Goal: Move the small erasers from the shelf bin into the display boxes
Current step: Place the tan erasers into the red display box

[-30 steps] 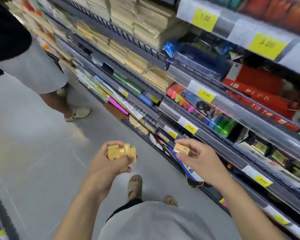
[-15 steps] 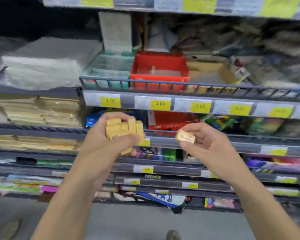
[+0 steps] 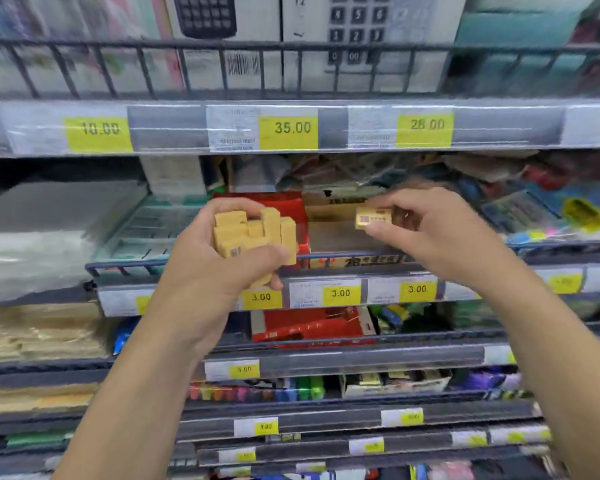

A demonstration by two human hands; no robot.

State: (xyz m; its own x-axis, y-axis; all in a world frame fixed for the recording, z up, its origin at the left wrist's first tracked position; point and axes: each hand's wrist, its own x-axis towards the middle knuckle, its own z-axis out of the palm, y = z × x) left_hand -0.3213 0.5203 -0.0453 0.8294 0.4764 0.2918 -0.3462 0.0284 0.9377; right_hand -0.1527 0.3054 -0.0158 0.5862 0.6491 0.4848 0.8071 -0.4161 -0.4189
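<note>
Erasers, small tan wrapped blocks (image 3: 253,233), sit bunched in the left hand (image 3: 222,258), fingers curled round them as stock; right hand (image 3: 430,230) pinches one eraser (image 3: 373,217) at its fingertips, just ahead of the tan cardboard display box (image 3: 340,216), ready to drop.

Calculator boxes (image 3: 357,32) stand on the top shelf, directly above the yellow 35.00 price tag (image 3: 288,128). Below that tag, lower left, lie stacked tan envelopes (image 3: 39,334); lower right, coloured markers (image 3: 257,391).
</note>
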